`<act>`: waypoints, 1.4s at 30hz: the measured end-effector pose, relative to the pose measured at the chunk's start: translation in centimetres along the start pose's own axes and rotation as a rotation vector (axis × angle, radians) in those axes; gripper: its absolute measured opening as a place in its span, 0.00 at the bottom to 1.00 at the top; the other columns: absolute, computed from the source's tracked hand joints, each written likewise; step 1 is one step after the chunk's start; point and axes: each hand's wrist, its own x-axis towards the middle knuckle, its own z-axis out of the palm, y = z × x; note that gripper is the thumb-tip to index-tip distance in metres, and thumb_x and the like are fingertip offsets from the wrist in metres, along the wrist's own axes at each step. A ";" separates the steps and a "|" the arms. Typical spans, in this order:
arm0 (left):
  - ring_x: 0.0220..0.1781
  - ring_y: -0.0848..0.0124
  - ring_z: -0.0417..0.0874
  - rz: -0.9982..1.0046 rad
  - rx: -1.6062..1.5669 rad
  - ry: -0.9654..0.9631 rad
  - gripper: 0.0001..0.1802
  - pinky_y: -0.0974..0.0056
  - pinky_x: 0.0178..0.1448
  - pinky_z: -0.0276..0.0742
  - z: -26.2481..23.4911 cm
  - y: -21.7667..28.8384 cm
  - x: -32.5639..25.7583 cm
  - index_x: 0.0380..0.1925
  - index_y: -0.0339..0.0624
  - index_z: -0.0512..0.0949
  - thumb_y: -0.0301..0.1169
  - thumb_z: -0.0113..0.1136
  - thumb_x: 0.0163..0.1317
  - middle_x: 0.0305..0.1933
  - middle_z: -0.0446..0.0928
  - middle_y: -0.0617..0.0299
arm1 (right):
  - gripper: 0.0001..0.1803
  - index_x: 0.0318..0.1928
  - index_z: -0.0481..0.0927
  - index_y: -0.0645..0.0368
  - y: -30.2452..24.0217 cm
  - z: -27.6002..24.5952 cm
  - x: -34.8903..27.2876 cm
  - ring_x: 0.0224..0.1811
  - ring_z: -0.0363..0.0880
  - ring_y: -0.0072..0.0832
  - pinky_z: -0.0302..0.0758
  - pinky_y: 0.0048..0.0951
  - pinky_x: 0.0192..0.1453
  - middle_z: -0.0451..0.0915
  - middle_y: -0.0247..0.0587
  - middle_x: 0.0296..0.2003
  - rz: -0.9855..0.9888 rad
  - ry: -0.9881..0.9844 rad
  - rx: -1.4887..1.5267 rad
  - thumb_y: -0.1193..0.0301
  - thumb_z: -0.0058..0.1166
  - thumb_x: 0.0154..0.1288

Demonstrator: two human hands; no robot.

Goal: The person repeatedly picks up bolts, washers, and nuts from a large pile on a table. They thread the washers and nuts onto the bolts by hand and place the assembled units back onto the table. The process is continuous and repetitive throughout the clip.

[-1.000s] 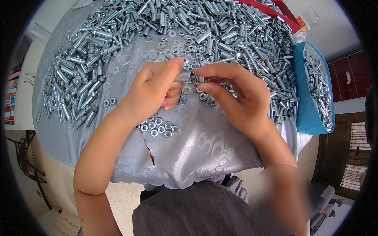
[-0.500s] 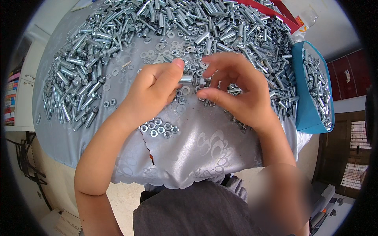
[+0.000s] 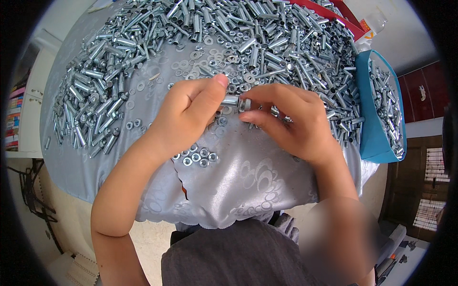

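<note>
My left hand (image 3: 191, 107) is closed round a shiny metal sleeve anchor (image 3: 231, 100), which lies sideways with its end pointing right. On that end sits a hex nut (image 3: 245, 105). The thumb and fingertips of my right hand (image 3: 291, 114) close about this nut from the right. Just below my left wrist, a small cluster of loose nuts (image 3: 203, 152) rests on the silvery tablecloth (image 3: 224, 186). Flat washers (image 3: 195, 55) and more nuts are scattered beyond my hands.
A large heap of metal sleeves and bolts (image 3: 200, 21) spreads over the far table, with another pile (image 3: 95, 95) at left. At right stands a blue container (image 3: 369, 109) full of bolts. Behind it are a red tray (image 3: 350, 21) and a clear plastic bottle (image 3: 374, 21).
My right fingers have come down and closed in on the nut at the anchor's end. My left hand has barely moved, still holding the sleeve anchor.
</note>
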 end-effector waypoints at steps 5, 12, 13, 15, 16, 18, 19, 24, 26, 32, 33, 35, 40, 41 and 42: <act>0.18 0.84 0.56 0.028 0.087 0.028 0.25 0.73 0.20 0.52 0.3 0.2 -0.3 0.12 0.42 0.64 0.43 0.44 0.65 0.13 0.58 0.75 | 0.11 0.32 0.76 0.58 -0.7 -0.1 0.2 0.22 0.75 0.35 0.71 0.29 0.24 0.76 0.38 0.23 0.106 0.028 0.040 0.68 0.60 0.49; 0.19 0.83 0.56 0.076 0.190 0.008 0.27 0.72 0.21 0.52 0.4 0.2 -0.4 0.11 0.42 0.62 0.46 0.43 0.65 0.14 0.57 0.74 | 0.11 0.29 0.77 0.58 0.2 -0.2 -0.1 0.21 0.75 0.34 0.71 0.29 0.23 0.76 0.38 0.22 -0.045 0.025 -0.005 0.65 0.61 0.48; 0.19 0.83 0.55 0.066 0.171 -0.008 0.27 0.72 0.21 0.52 0.3 0.2 -0.4 0.11 0.41 0.62 0.46 0.43 0.65 0.14 0.57 0.74 | 0.11 0.27 0.77 0.58 -0.2 0.4 0.2 0.21 0.75 0.34 0.70 0.29 0.23 0.76 0.38 0.21 -0.023 0.100 0.009 0.64 0.62 0.48; 0.19 0.83 0.55 0.045 0.132 -0.038 0.27 0.72 0.21 0.52 0.1 0.1 -0.3 0.11 0.41 0.62 0.47 0.43 0.65 0.14 0.57 0.74 | 0.11 0.25 0.77 0.58 -0.3 0.7 0.3 0.20 0.75 0.34 0.70 0.30 0.23 0.75 0.38 0.19 -0.016 0.131 0.004 0.64 0.62 0.48; 0.19 0.83 0.55 0.058 0.159 -0.031 0.27 0.71 0.21 0.52 0.1 0.1 -0.4 0.11 0.41 0.62 0.47 0.43 0.65 0.14 0.57 0.74 | 0.11 0.24 0.77 0.58 -0.1 0.6 0.2 0.20 0.74 0.34 0.69 0.30 0.22 0.74 0.38 0.18 -0.031 0.088 -0.017 0.63 0.62 0.48; 0.19 0.83 0.55 0.088 0.213 -0.024 0.27 0.71 0.21 0.52 0.4 0.5 -0.5 0.11 0.41 0.62 0.47 0.43 0.65 0.13 0.56 0.74 | 0.11 0.24 0.77 0.58 -0.2 0.0 0.0 0.20 0.74 0.34 0.69 0.30 0.22 0.74 0.38 0.17 -0.005 -0.002 -0.006 0.63 0.62 0.48; 0.19 0.83 0.54 0.081 0.221 -0.027 0.27 0.71 0.21 0.51 0.4 0.6 -0.5 0.11 0.41 0.62 0.47 0.43 0.65 0.13 0.56 0.74 | 0.11 0.24 0.77 0.58 -0.5 -0.5 0.0 0.19 0.74 0.34 0.69 0.30 0.22 0.73 0.38 0.17 0.035 -0.050 0.029 0.64 0.62 0.48; 0.19 0.83 0.54 0.048 0.185 -0.025 0.26 0.71 0.21 0.51 0.2 0.1 -0.3 0.12 0.40 0.63 0.45 0.43 0.65 0.13 0.55 0.74 | 0.11 0.26 0.77 0.58 0.2 0.6 0.1 0.19 0.73 0.35 0.69 0.30 0.22 0.72 0.37 0.17 -0.050 0.077 -0.013 0.64 0.61 0.48; 0.19 0.83 0.54 0.065 0.202 -0.015 0.26 0.71 0.21 0.51 0.2 0.1 -0.3 0.12 0.40 0.63 0.45 0.43 0.65 0.13 0.55 0.74 | 0.12 0.28 0.77 0.58 0.2 0.1 -0.2 0.20 0.73 0.35 0.69 0.30 0.23 0.72 0.37 0.19 -0.070 -0.019 -0.123 0.64 0.61 0.48; 0.19 0.83 0.53 0.102 0.178 0.002 0.26 0.71 0.21 0.51 0.3 -0.1 -0.3 0.11 0.40 0.62 0.44 0.44 0.65 0.13 0.55 0.74 | 0.11 0.30 0.75 0.59 0.3 0.7 0.2 0.20 0.73 0.35 0.69 0.30 0.23 0.72 0.37 0.21 -0.128 0.031 -0.037 0.65 0.59 0.50; 0.19 0.83 0.53 0.093 0.169 0.001 0.26 0.71 0.21 0.51 0.3 -0.1 -0.3 0.11 0.40 0.62 0.44 0.44 0.65 0.13 0.55 0.74 | 0.11 0.31 0.75 0.59 0.4 0.6 0.2 0.20 0.73 0.36 0.70 0.31 0.23 0.72 0.38 0.22 -0.126 -0.004 -0.042 0.65 0.58 0.51; 0.19 0.83 0.53 0.085 0.183 -0.013 0.26 0.71 0.21 0.51 0.4 0.1 -0.5 0.11 0.40 0.62 0.44 0.44 0.65 0.13 0.55 0.74 | 0.12 0.32 0.75 0.59 0.5 -0.1 -0.2 0.20 0.73 0.36 0.70 0.31 0.23 0.73 0.38 0.24 -0.079 -0.145 -0.058 0.64 0.58 0.52; 0.19 0.83 0.53 0.082 0.210 -0.005 0.27 0.70 0.21 0.51 0.3 0.1 -0.4 0.12 0.40 0.62 0.45 0.43 0.65 0.13 0.54 0.73 | 0.14 0.30 0.75 0.58 -0.2 0.5 0.1 0.19 0.73 0.36 0.69 0.30 0.22 0.73 0.37 0.21 0.002 0.012 0.010 0.61 0.58 0.52; 0.19 0.82 0.53 0.071 0.192 -0.010 0.27 0.70 0.21 0.51 0.4 0.0 -0.4 0.12 0.40 0.62 0.45 0.43 0.65 0.13 0.54 0.73 | 0.15 0.30 0.75 0.58 0.1 0.6 0.0 0.19 0.73 0.36 0.69 0.30 0.21 0.73 0.37 0.21 -0.022 0.005 -0.021 0.59 0.58 0.52; 0.19 0.82 0.53 0.059 0.175 -0.014 0.27 0.70 0.21 0.51 0.4 0.0 -0.4 0.12 0.40 0.62 0.45 0.43 0.65 0.13 0.54 0.73 | 0.17 0.29 0.75 0.58 0.2 0.5 -0.1 0.19 0.73 0.35 0.69 0.29 0.21 0.73 0.37 0.21 -0.047 -0.003 -0.052 0.57 0.58 0.52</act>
